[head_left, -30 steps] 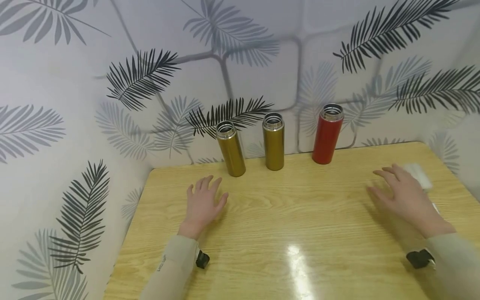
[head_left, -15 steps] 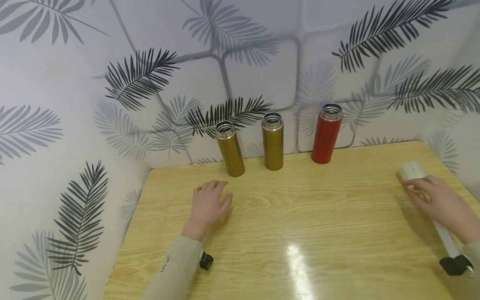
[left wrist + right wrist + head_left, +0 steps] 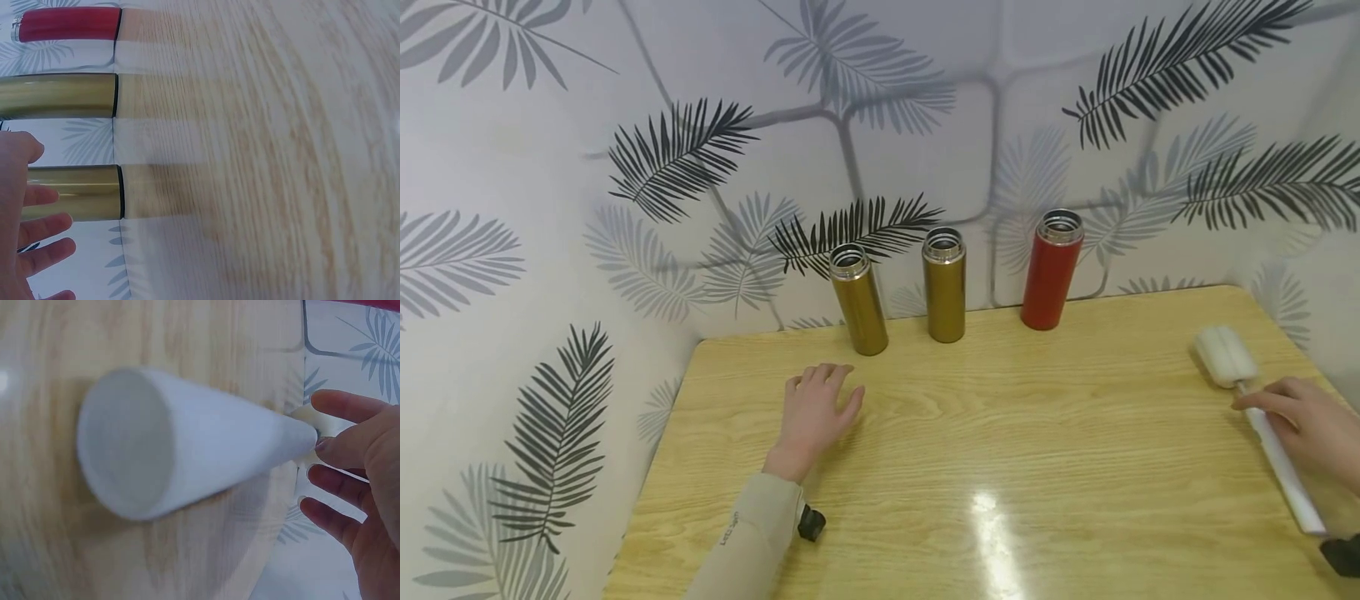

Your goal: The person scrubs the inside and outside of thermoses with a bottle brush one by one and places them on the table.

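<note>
A bottle brush with a white sponge head [image 3: 1227, 357] and a long white handle [image 3: 1287, 471] lies at the table's right side. My right hand [image 3: 1317, 427] is at the top of that handle, just below the sponge. In the right wrist view its fingers [image 3: 334, 487] are spread around the handle's far end, not closed on it. My left hand [image 3: 814, 417] hovers over the table with relaxed fingers, holding nothing. Nearest to it stands a gold lidless flask [image 3: 861, 308]; a second gold flask [image 3: 946, 296] and a red flask [image 3: 1051, 279] stand to its right.
All three flasks stand upright along the back edge of the wooden table [image 3: 1000, 450], mouths uncovered. Behind them rises a wall [image 3: 917, 158] with leaf patterns. Another wall [image 3: 512, 333] borders the table on the left.
My right hand has moved right to the brush, and more of the brush now shows. The left hand shifted slightly right and down, then stayed. The flasks stand where they were.
</note>
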Motion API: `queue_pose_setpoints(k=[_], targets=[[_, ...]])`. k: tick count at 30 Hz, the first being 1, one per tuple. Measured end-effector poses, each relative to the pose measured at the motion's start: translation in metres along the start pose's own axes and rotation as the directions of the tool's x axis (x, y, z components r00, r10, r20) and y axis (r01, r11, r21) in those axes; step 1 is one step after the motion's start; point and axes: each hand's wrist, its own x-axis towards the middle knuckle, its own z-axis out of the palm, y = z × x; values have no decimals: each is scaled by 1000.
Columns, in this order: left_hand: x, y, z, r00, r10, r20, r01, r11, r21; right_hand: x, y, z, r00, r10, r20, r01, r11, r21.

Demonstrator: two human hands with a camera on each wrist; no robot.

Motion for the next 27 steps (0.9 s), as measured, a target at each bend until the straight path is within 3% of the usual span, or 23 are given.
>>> queue_pose_setpoints(k=[9, 18, 24, 27], targets=[[1, -4, 1, 1000, 7, -17, -7, 1000, 4, -12, 8, 5, 1000, -25, -10, 25, 999, 30], [-1, -3, 0, 1000, -15, -2, 15, 1000, 11, -9, 1, 7, 982, 35, 188, -34, 999, -5], [-3, -2, -1, 998, -54, 6, 54, 998, 17, -4, -2, 7, 984, -8, 176, 11, 1000, -17], [-3, -3, -2, 998, -57, 7, 57, 998, 18, -2, -3, 8, 984, 12, 176, -11, 1000, -12]])
